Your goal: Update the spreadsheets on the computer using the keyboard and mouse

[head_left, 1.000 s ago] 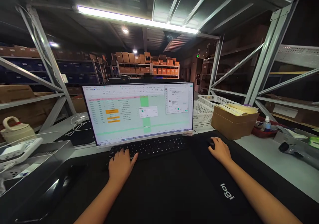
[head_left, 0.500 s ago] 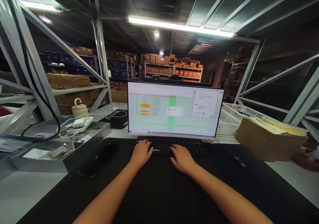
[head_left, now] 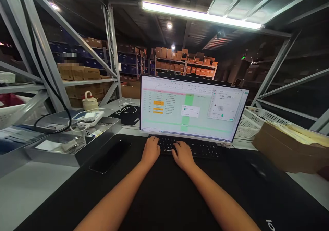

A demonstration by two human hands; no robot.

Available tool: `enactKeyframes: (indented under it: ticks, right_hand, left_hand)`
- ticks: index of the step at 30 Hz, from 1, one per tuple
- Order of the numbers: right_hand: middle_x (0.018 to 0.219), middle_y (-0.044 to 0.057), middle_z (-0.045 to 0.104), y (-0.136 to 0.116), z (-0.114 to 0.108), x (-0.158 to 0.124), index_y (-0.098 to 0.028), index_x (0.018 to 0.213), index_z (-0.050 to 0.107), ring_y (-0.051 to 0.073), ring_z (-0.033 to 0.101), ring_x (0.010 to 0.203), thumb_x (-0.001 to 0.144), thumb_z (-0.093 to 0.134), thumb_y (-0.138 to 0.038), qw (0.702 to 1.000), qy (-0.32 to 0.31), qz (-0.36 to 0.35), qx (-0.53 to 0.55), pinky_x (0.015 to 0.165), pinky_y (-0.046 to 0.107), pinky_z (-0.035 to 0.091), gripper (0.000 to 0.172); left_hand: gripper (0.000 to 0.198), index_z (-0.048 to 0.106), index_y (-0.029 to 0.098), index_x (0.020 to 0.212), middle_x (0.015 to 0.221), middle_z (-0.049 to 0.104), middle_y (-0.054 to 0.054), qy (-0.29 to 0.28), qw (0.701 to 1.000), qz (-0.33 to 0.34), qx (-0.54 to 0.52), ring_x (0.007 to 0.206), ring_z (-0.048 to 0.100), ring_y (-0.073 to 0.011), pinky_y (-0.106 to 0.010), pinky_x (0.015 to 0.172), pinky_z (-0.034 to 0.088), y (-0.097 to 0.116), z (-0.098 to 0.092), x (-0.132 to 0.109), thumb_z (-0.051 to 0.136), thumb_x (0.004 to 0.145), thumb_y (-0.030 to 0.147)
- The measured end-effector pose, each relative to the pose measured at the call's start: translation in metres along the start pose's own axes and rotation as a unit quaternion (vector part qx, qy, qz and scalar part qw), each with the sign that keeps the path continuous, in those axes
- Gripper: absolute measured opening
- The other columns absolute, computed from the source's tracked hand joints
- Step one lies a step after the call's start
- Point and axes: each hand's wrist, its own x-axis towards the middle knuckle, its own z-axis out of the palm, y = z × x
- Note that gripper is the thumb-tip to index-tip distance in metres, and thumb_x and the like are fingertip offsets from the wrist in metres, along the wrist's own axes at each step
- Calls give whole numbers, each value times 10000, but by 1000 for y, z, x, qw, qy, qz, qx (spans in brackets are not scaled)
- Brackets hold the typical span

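My left hand (head_left: 151, 150) rests on the left end of a black keyboard (head_left: 205, 150), fingers stretched over the keys and holding nothing. Over the middle keys lies my right hand (head_left: 183, 154), fingers apart and thumb near the front edge; it holds nothing either. Behind the keyboard stands a monitor (head_left: 169, 123) showing a spreadsheet with orange cells, a green column and a small pop-up box, with a chat-like window at its right. A large black desk mat (head_left: 164, 196) lies under the keyboard and my forearms.
Left on the mat lies a black phone (head_left: 111, 156); right, a dark mouse (head_left: 257, 170). Grey trays (head_left: 77, 159) hold loose items, with a white power strip (head_left: 92, 119) and cream jug (head_left: 90, 102) behind. A cardboard box (head_left: 279, 148) and white baskets (head_left: 248, 128) stand right.
The view has tilted and shifted, so the desk appears higher and the monitor farther right. My left fingers have drawn closer together, and my right hand sits nearer the left hand on the keys.
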Motion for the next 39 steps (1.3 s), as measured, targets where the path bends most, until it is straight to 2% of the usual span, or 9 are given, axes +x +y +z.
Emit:
enactKeyframes:
  ticks: [4,11,13,16,19,25,28,32,39]
  right_hand:
    - [1317,121,606,-2,1,-1,-205,1254,635,260,527,1233,947,444,-339,1000,5,-20,19,1066,431,411,385]
    - [1247,71,643,2,0,-4,-248,1177,667,195,586,1125,915,482,-214,991,-17,-122,43,981,364,463,323]
    - [1253,81,640,1,0,-3,-237,1210,651,205,583,1128,921,480,-241,994,-8,-98,37,985,370,462,336]
    - [1303,110,611,-4,1,1,-209,1278,614,238,555,1186,931,461,-288,999,15,-8,34,1024,398,444,387]
    - [1349,130,582,-11,3,9,-186,1303,601,276,523,1234,932,449,-320,999,7,39,21,1056,436,416,423]
    - [1356,142,576,-21,4,24,-172,1309,596,299,515,1244,935,441,-347,998,-11,62,27,1046,462,403,441]
    - [1329,129,591,-21,5,24,-202,1284,612,290,523,1223,942,430,-349,997,-2,69,32,1025,460,409,414]
    - [1365,133,569,-17,7,18,-218,1298,610,280,498,1260,955,418,-361,998,-4,64,19,1046,447,383,419]
    - [1406,138,552,-18,5,16,-223,1326,598,284,477,1287,979,357,-426,998,-16,52,-13,1051,437,358,469]
  left_hand:
    - [291,620,181,1133,1226,624,-73,6,1000,7,-20,1135,584,-217,-467,972,510,-8,4,0,593,914,369]
    - [350,607,193,1193,1275,614,-85,28,999,-3,-27,1129,601,-218,-467,958,533,-16,7,1,592,914,403]
    - [351,606,193,1195,1273,616,-85,34,999,-11,-26,1124,603,-216,-465,954,535,-17,5,2,593,914,404]
    - [338,613,194,1182,1282,612,-85,42,998,-33,-21,1140,596,-219,-469,967,528,-19,0,3,593,914,399]
    - [306,628,188,1143,1284,611,-83,46,997,-56,-12,1162,583,-223,-476,984,514,-19,-5,3,600,910,386]
    - [200,660,176,1014,1259,625,-70,42,995,-94,7,1177,563,-220,-477,1010,478,-17,-10,1,611,901,333]
    - [147,682,184,972,1259,631,-68,40,995,-94,12,1189,555,-224,-451,1011,459,-14,-12,0,556,899,202]
    - [344,731,218,904,1258,646,-78,44,995,-89,15,1187,568,-247,-422,1005,443,-10,-14,-1,441,832,46]
    - [393,738,210,924,1250,655,-86,65,993,-97,27,1169,580,-253,-434,1004,443,-9,-19,-2,413,806,22]
